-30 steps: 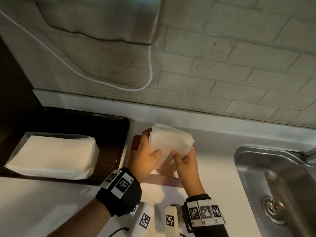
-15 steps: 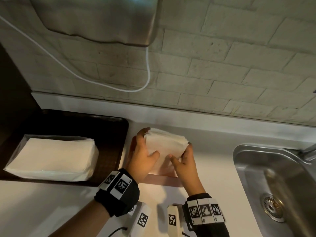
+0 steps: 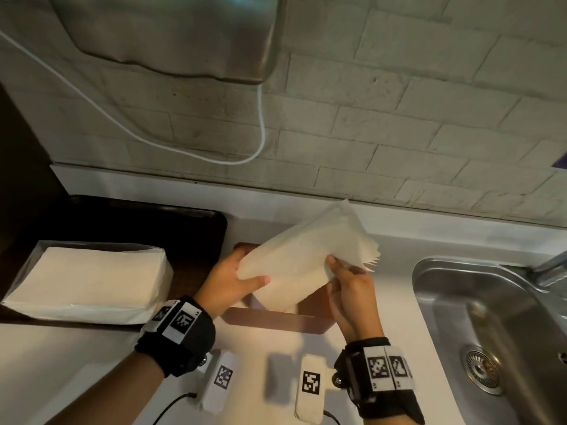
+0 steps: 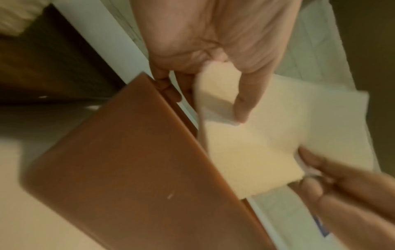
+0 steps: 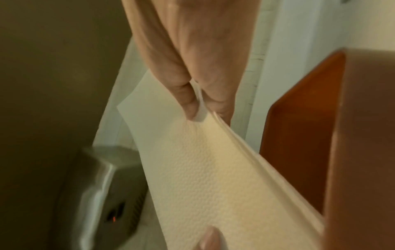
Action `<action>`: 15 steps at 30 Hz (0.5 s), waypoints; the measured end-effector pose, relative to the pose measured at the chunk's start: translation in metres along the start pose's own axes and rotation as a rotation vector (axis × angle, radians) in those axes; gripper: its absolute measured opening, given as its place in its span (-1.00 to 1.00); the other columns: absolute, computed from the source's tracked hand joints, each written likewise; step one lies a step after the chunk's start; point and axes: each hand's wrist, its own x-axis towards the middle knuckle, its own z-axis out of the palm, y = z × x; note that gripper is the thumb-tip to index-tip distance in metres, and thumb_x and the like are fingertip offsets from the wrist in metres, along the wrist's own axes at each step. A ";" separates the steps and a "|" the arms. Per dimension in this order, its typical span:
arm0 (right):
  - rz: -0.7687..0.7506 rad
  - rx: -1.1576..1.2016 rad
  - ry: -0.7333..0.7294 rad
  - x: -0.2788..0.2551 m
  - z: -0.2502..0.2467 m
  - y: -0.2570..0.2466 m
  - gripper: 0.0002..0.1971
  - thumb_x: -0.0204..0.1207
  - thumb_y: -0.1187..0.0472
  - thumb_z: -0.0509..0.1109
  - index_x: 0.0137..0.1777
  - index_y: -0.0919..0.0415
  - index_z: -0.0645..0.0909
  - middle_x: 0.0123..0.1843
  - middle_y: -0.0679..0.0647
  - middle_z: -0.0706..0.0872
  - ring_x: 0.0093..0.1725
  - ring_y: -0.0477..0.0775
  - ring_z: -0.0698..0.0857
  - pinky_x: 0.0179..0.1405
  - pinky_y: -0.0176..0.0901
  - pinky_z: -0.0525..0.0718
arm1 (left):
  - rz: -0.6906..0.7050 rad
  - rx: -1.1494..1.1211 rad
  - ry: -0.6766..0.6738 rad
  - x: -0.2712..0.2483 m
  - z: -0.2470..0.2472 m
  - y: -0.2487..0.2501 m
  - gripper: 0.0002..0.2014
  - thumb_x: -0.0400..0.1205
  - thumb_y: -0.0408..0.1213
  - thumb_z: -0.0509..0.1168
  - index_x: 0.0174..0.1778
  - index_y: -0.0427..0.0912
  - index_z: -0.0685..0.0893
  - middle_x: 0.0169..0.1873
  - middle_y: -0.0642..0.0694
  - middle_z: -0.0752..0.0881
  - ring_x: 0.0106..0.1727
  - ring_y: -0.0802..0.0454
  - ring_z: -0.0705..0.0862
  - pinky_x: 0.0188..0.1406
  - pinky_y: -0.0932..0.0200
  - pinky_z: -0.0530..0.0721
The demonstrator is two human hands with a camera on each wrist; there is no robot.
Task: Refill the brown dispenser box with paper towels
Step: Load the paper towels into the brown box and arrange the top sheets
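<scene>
Paper towels (image 3: 302,260), a folded white stack, are held tilted above the brown dispenser box (image 3: 277,321), which sits on the white worktop (image 3: 61,363) between a dark tray (image 3: 147,219) and a steel sink (image 3: 491,317). Only the head view shows the wider layout: a second wrapped pack of towels (image 3: 89,282) lying on the tray, and a metal wall unit (image 3: 171,35) with a white cord (image 3: 260,130) above. The left wrist view, blurred, shows the box's smooth outer wall (image 4: 132,160) and the stack's lower corner meeting the box's top edge. The right wrist view alone shows the box's empty orange-brown interior (image 5: 299,126) and the towels' embossed texture (image 5: 203,177). The left hand (image 3: 228,279) grips the stack's near-left end, thumb across the top face and fingers underneath. The right hand (image 3: 351,288) pinches the stack's right edge between thumb and fingers, wrist low and fingers pointing up toward the wall.
</scene>
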 end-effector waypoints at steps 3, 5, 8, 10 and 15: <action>0.068 0.153 0.048 0.000 -0.006 -0.001 -0.78 0.50 0.52 0.24 0.09 0.41 0.62 -0.06 0.16 0.81 -0.04 0.02 0.79 -0.06 -0.21 0.77 | -0.017 -0.217 0.044 -0.003 -0.006 0.001 -0.70 0.43 -0.51 0.41 0.01 -0.12 0.63 -0.02 -0.08 0.74 0.02 0.06 0.71 -0.03 0.28 0.69; 0.076 0.027 0.062 -0.003 -0.009 0.001 -0.78 0.48 0.49 0.32 0.12 0.40 0.58 -0.02 0.21 0.76 -0.01 0.11 0.76 -0.06 -0.18 0.77 | 0.001 -0.305 0.092 -0.004 -0.008 0.005 -0.76 0.48 -0.51 0.36 -0.05 -0.09 0.68 -0.09 -0.02 0.78 -0.04 0.11 0.74 -0.11 0.38 0.70; -0.056 -0.287 0.168 -0.006 -0.018 0.004 -0.37 0.36 0.49 0.47 0.39 0.17 0.35 0.25 0.13 0.58 0.16 0.07 0.66 0.14 -0.03 0.68 | 0.122 -0.208 0.147 -0.002 -0.015 0.018 -0.75 0.51 -0.49 0.33 -0.09 0.01 0.68 -0.26 0.26 0.80 -0.11 0.33 0.74 -0.11 0.46 0.67; -0.237 -0.452 0.193 -0.010 -0.017 -0.002 -0.19 0.27 0.53 0.52 0.45 0.07 0.24 0.35 0.11 0.50 0.23 -0.04 0.60 0.28 -0.12 0.56 | 0.244 -0.003 0.136 0.000 -0.023 0.035 -0.77 0.51 -0.45 0.36 -0.13 0.03 0.66 -0.36 0.31 0.76 -0.21 0.48 0.69 -0.19 0.59 0.58; -0.316 -0.877 -0.246 -0.015 0.003 -0.004 -0.05 0.19 0.28 0.65 0.52 -0.03 0.20 0.47 -0.14 0.40 0.32 -0.41 0.47 0.22 -0.58 0.48 | 0.387 0.440 -0.100 0.003 -0.027 0.072 -0.66 0.30 0.08 0.22 -0.18 -0.04 0.71 -0.21 0.04 0.74 -0.11 0.16 0.70 -0.06 0.25 0.60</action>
